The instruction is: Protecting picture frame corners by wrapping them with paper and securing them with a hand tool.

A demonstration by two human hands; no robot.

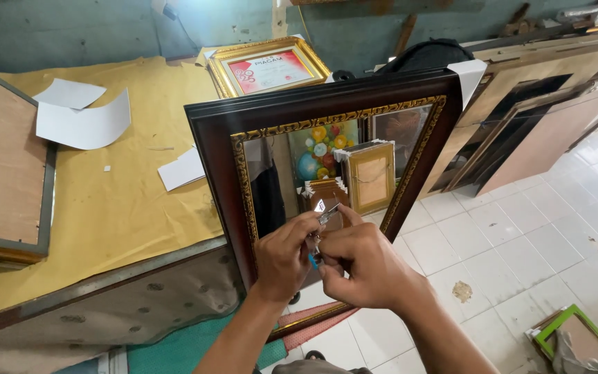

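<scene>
dark wood framed mirror [327, 104] (gilt inner edge), left hand [282, 257] and right hand [367, 266] both pinching small metal tool [327, 216]

Small metallic tool [327, 215] mostly hidden between left hand [284, 257] and right hand [363, 269]; kind unclear. Lower edge of dark mirror frame [327, 104] covered by both hands. Left of frame, wooden board [1, 166] was cut by picture edge. Green frame [576, 336], lower right of mirror frame, partly cropped.
</scene>
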